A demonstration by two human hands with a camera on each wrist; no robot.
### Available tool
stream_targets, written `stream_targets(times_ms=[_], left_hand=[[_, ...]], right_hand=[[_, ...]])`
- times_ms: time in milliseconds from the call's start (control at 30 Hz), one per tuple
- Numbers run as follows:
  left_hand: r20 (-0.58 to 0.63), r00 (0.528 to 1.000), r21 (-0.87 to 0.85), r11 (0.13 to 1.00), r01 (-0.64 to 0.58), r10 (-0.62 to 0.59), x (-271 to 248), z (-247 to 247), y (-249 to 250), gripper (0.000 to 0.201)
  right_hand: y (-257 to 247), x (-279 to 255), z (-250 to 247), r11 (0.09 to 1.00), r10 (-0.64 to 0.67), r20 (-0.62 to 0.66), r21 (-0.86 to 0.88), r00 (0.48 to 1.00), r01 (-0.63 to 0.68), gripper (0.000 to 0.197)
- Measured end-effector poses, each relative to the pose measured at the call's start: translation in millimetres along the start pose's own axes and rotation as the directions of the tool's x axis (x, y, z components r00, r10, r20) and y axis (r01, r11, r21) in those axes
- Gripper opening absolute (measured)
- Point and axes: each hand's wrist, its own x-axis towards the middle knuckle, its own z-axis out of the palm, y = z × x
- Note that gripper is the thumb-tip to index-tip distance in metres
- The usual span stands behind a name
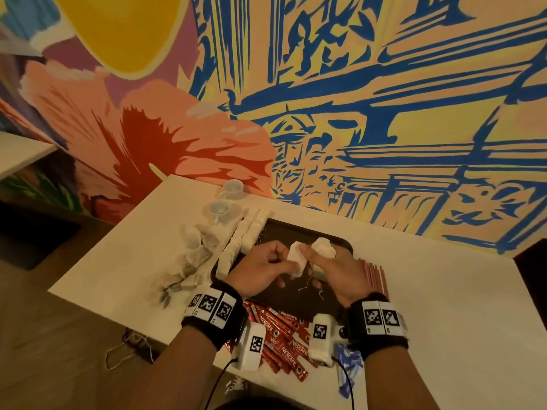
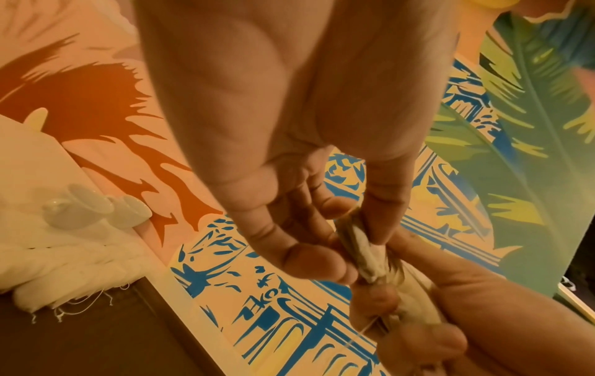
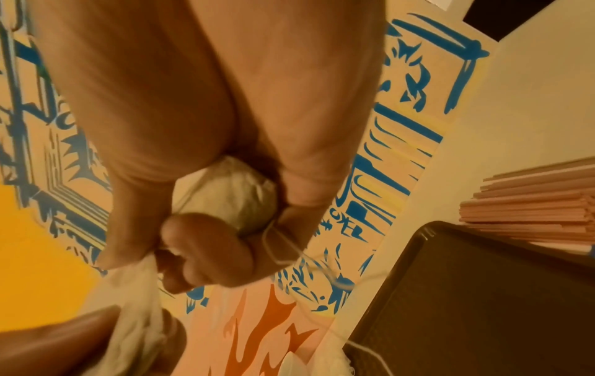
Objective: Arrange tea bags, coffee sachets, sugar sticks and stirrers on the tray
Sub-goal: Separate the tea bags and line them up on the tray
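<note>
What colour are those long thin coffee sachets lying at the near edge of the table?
The coffee sachets are red with white lettering, clearest in the head view.

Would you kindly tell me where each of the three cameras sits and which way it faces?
Head: worn on the head, looking forward and down at the tray and mural wall; both forearms and hands show.
Left wrist: looks along the left hand at a tea bag in its grip; the right hand's fingers show.
Right wrist: looks along the right hand, which grips another tea bag; stirrers beyond.
Shared: both wrist views show the dark tray and mural.
</note>
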Motion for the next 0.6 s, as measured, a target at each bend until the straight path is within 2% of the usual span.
stream_targets(times_ms=[133, 333, 467, 500, 600], left_hand=[[0.02, 1.0, -0.007, 1.0, 0.004, -0.004, -2, 1, -1, 0.024], [0.023, 1.0, 0.09, 0.996, -0.012, 0.01, 1, -11, -6, 0.021], [-0.01, 1.0, 0.202, 0.979, 0.001, 0.002, 6, -32, -6, 0.022], [-0.035, 0.999, 0.219, 0.976, 0.001, 0.007, 7, -39, -5, 0.019], [-0.161, 0.987, 0.235, 0.972, 0.023, 0.015, 15, -68, 1, 0.029]], right_hand=[[-3, 0, 0, 0.993, -0.045, 0.017, -0.11, 0.999, 0.046, 0.031], [-7, 12, 2, 0.973, -0.098, 0.05, -0.204, 0.994, 0.107, 0.026], [-2, 25, 8, 0.986, -0.031, 0.066, -0.164, 0.997, 0.041, 0.035], [-1, 29, 9, 0.988, -0.001, 0.052, -0.153, 0.999, 0.009, 0.039], [-1, 40, 8, 0.993, 0.07, 0.005, -0.092, 0.998, -0.069, 0.043]])
